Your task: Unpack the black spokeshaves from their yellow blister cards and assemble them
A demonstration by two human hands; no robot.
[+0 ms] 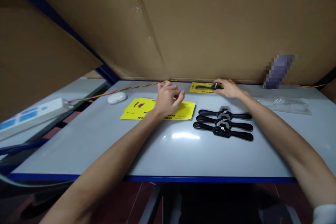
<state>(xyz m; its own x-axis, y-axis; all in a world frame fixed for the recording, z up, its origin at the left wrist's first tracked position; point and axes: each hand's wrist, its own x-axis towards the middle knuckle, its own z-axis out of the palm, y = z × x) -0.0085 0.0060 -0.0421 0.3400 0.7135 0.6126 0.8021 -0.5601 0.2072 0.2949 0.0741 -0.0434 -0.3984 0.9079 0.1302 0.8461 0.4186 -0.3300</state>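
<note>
My right hand (229, 88) reaches to the back of the table, its thumb and fingers closed around the right part of a black spokeshave (203, 87). That spokeshave lies on a yellow printed card (193, 89); its right end is hidden by my hand. Over a spread pile of yellow cards (139, 110) is my left hand (169, 98), its fingers loosely bent, the thumb apart, nothing visible in it. Whether it touches the cards I cannot tell. Three more black spokeshaves (223, 133) with silvery blades lie in a row in front of my right hand.
A white rounded case (117, 97) sits left of the cards. Red-yellow twisted wire (105, 94) runs along the back to a white power strip (34, 115). At right lie clear plastic bags (286, 105), below a blurred-out upright object (279, 71). A brown panel (210, 24) rises behind.
</note>
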